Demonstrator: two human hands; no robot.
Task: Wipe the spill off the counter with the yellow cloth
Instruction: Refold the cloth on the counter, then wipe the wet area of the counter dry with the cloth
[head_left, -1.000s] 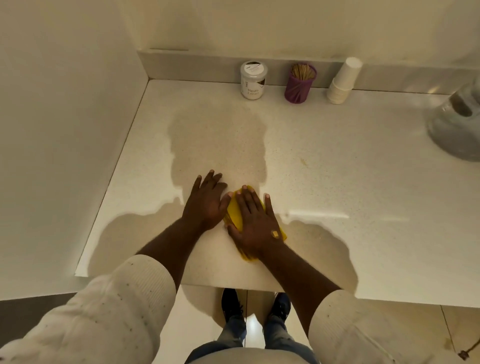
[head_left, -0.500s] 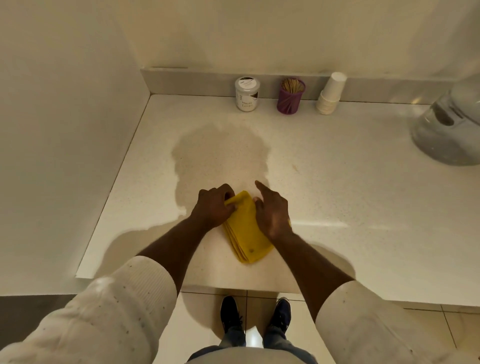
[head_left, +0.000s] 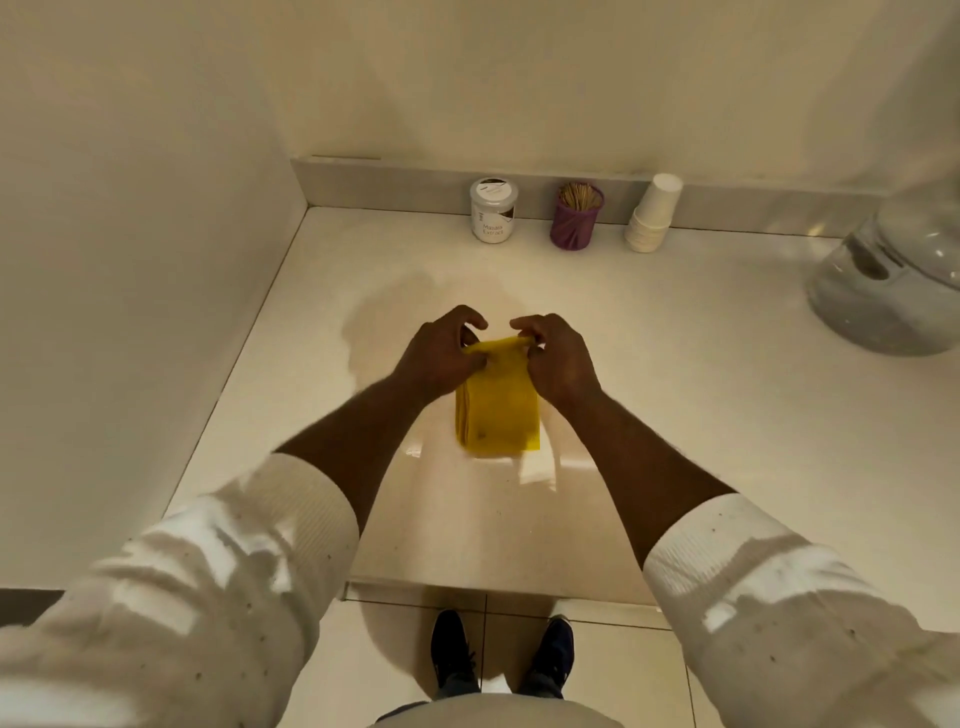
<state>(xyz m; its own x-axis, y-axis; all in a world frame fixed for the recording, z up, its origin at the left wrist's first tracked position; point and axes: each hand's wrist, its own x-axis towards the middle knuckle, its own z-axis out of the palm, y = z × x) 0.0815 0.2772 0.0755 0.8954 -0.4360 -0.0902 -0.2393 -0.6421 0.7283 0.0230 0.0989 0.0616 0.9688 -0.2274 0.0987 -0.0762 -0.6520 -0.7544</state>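
A folded yellow cloth (head_left: 498, 410) hangs above the white counter (head_left: 675, 415), held by its top edge. My left hand (head_left: 441, 353) pinches the top left corner and my right hand (head_left: 556, 358) pinches the top right corner. The cloth's lower edge floats just over the counter, with its reflection below. A faint small spot (head_left: 605, 347) shows on the counter to the right of my right hand; I cannot tell any other spill. My shadow darkens the counter behind the hands.
Against the back ledge stand a white jar (head_left: 493, 210), a purple holder of toothpicks (head_left: 576, 215) and a stack of white paper cups (head_left: 653, 213). A clear glass vessel (head_left: 893, 280) sits at the right. A wall (head_left: 130, 260) bounds the counter's left side.
The cloth lay flat under my right hand a second ago. Both hands took its far edge and lifted it off the counter, so it now hangs between them.
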